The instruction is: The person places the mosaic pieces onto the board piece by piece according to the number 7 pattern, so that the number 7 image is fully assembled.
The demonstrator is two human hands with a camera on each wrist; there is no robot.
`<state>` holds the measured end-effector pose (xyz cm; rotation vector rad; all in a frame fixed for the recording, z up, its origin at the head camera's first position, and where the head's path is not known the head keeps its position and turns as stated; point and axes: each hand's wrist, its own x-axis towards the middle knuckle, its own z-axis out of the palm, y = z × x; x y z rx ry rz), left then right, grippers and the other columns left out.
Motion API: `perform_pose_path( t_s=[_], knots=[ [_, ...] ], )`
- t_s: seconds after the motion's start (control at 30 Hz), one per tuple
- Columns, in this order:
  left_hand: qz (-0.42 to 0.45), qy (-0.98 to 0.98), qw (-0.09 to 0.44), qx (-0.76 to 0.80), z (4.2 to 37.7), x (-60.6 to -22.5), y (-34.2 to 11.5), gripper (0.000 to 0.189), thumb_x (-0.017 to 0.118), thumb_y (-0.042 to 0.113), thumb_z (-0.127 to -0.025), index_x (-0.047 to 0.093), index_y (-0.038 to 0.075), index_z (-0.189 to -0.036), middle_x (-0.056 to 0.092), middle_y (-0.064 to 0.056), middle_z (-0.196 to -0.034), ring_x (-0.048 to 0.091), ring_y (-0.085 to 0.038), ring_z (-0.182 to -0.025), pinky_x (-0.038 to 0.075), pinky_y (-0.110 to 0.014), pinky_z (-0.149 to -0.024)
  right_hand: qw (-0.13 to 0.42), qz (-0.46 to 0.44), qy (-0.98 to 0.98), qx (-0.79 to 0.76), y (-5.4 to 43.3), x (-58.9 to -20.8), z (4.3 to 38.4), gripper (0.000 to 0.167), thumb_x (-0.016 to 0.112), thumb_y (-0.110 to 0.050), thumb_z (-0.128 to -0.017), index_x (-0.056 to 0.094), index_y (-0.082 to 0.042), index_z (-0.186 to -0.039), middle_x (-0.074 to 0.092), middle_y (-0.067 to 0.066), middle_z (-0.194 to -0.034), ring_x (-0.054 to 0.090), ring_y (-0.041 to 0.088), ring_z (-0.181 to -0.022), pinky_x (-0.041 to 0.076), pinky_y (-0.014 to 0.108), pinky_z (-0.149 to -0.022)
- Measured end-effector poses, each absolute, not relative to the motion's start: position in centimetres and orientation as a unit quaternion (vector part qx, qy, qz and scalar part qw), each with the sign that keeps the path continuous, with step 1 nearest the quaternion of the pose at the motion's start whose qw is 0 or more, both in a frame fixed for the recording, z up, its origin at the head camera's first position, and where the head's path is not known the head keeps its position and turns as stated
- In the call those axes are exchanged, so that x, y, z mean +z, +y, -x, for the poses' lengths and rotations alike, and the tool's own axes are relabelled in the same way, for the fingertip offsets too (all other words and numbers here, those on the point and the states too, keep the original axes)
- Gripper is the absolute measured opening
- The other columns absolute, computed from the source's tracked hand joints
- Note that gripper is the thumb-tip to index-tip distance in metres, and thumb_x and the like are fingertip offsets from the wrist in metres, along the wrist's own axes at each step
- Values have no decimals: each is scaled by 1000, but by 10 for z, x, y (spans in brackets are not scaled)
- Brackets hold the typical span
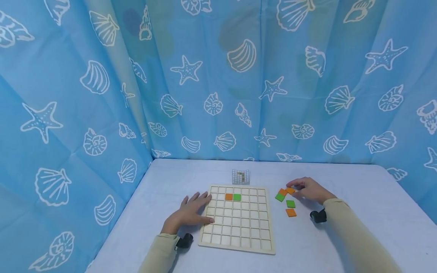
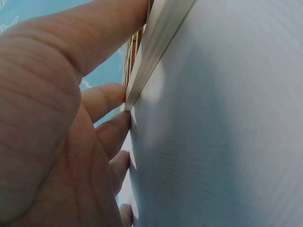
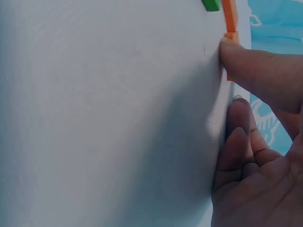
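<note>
A light wooden grid board (image 1: 235, 249) lies on the table. Two square tiles sit side by side in its upper part, an orange tile (image 1: 228, 196) and a green tile (image 1: 237, 197). My left hand (image 1: 189, 212) rests spread on the board's left edge, thumb and fingertips touching the rim (image 2: 154, 52). Right of the board, my right hand (image 1: 308, 189) holds thumb and forefinger at opposite edges of an orange tile (image 1: 290, 190), pinching it at table height. In the right wrist view the thumb touches an orange tile (image 3: 231, 74); the forefinger is mostly hidden.
By the right hand lie another orange tile (image 1: 282, 191), a green tile (image 1: 280, 197) touching it, a separate green tile (image 1: 290, 204) and an orange tile (image 1: 291, 212). A small wire-mesh holder (image 1: 235, 177) stands behind the board. A blue shell-patterned curtain (image 1: 211, 125) closes the back.
</note>
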<state>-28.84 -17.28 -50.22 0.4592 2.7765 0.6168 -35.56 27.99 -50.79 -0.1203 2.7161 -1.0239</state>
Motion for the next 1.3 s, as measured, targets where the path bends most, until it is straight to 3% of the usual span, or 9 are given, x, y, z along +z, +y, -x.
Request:
perform_pose_path(
  t_s=[0.43,0.63,0.93,1.17,1.3],
  knots=[
    [-156,957,129,209,288,-502,-173,92,73,58,-80,35,21,-155,26,-3,-164,11,-33,-154,2,-62,-123,119,20,928,-353,277,-514,356,41,77,-23,-86,68,-15,-125,53,22,-138,47,38,-117,43,61,-104],
    [-156,957,130,209,287,-501,-173,92,73,58,-80,35,20,-155,26,-4,-164,11,-33,-154,2,-62,-122,106,11,930,-351,275,-511,352,39,76,-23,-87,68,-10,-122,57,21,-129,48,37,-111,46,58,-99],
    [-158,955,133,213,287,-499,-172,92,74,57,-80,35,19,-155,26,-4,-164,12,-34,-154,2,-62,-122,40,-4,945,-324,273,-507,352,31,70,-19,-90,59,-1,-113,60,16,-102,53,28,-91,50,35,-79],
    [-153,956,137,209,288,-500,-172,93,73,59,-80,35,21,-155,25,-3,-165,11,-33,-154,2,-62,-123,5,7,955,-296,274,-503,352,34,60,-9,-94,54,0,-126,60,26,-114,55,35,-95,54,50,-87],
    [-156,956,134,209,289,-501,-173,93,73,60,-80,35,21,-155,26,-3,-165,11,-33,-154,1,-62,-123,-24,25,960,-277,271,-496,349,30,58,-6,-93,61,1,-122,61,27,-116,55,36,-97,53,53,-88]
  ],
)
